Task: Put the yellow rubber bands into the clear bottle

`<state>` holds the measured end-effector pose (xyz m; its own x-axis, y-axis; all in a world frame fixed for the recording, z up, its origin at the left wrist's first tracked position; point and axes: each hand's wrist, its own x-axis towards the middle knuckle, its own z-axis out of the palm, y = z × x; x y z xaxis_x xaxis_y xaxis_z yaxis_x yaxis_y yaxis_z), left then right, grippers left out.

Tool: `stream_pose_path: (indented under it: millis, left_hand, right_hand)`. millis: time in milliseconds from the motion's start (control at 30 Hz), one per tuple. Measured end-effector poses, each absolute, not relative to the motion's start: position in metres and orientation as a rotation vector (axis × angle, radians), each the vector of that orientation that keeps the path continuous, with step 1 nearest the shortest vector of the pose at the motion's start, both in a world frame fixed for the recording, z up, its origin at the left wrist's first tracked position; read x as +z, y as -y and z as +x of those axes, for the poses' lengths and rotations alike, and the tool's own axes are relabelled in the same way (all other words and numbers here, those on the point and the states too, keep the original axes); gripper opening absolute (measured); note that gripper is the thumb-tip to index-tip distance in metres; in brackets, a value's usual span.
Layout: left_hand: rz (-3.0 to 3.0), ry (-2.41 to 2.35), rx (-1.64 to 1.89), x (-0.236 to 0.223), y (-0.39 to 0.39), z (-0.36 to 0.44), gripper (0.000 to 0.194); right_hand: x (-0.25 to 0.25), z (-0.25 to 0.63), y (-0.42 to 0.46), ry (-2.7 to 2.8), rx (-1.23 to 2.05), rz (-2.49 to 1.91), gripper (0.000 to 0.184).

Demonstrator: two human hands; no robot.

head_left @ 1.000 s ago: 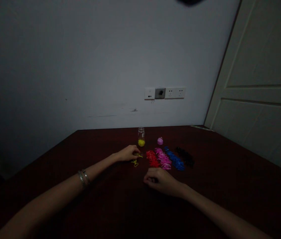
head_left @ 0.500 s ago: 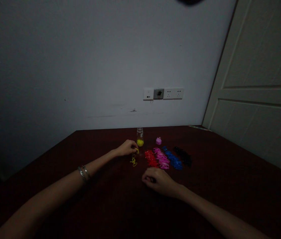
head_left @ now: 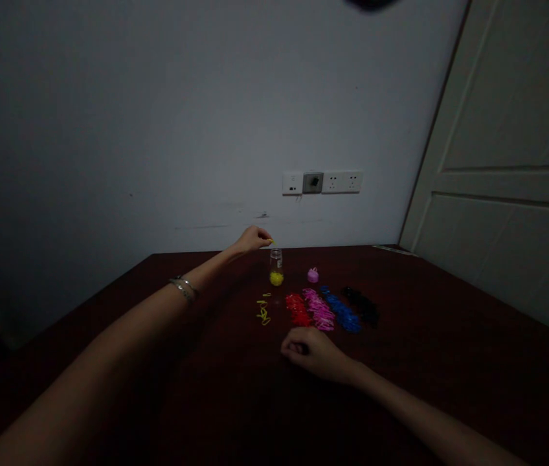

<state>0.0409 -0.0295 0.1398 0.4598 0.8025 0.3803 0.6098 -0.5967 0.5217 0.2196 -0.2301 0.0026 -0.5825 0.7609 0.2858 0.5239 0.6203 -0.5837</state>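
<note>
My left hand is raised just left of and above a small clear jar, pinching a yellow rubber band at its fingertips. The jar stands upright on the dark red table and holds yellow bands at its bottom. A few loose yellow bands lie in front of the jar. My right hand rests on the table as a loose fist, nearer to me than the band piles; whether it holds anything is hidden.
Piles of red bands, pink bands, blue bands and black bands lie in a row. A small pink lid sits beside the jar. Wall sockets and a white door stand behind.
My left hand picked a yellow band from the loose ones on the table and rose up to beside the jar's mouth. The right hand stayed put.
</note>
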Motion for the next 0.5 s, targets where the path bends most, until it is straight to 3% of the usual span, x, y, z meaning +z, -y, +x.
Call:
stream_pose_path:
  millis: [500]
  left_hand:
    - [2.414, -1.247, 0.660, 0.137, 0.017, 0.058, 0.017]
  right_hand:
    - [0.004, 0.219, 0.230, 2.266, 0.741, -1.015, 0.014]
